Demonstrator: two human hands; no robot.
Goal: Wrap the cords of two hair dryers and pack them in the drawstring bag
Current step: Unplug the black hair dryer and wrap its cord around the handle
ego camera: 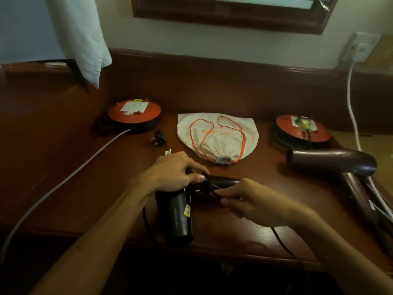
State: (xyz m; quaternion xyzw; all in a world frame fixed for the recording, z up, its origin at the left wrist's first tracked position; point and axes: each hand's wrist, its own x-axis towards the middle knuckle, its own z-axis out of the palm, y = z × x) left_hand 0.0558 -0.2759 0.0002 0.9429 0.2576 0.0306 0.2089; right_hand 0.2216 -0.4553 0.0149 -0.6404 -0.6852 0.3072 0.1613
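both hands are on the black hair dryer [180,211] on the counter [63,167]: left hand [172,171] grips its body, right hand [251,201] pinches the thin black cord [209,186] looping round the handle. so wrapping number one looks barely started. just past the hands, the soft cream drawstring bag [219,135] lies flat, cinched. off right, the glossy second dryer [340,165] sits unwrapped.

Two bare forearms are seen entering from the lower edge, uncovered from elbow to wrist; no sleeve edge is visible. The left hand [173,170] and the right hand [253,202] are ungloved, with short, unpainted nails shown on the left thumb and a right fingertip. Slender wrists are seen on both.
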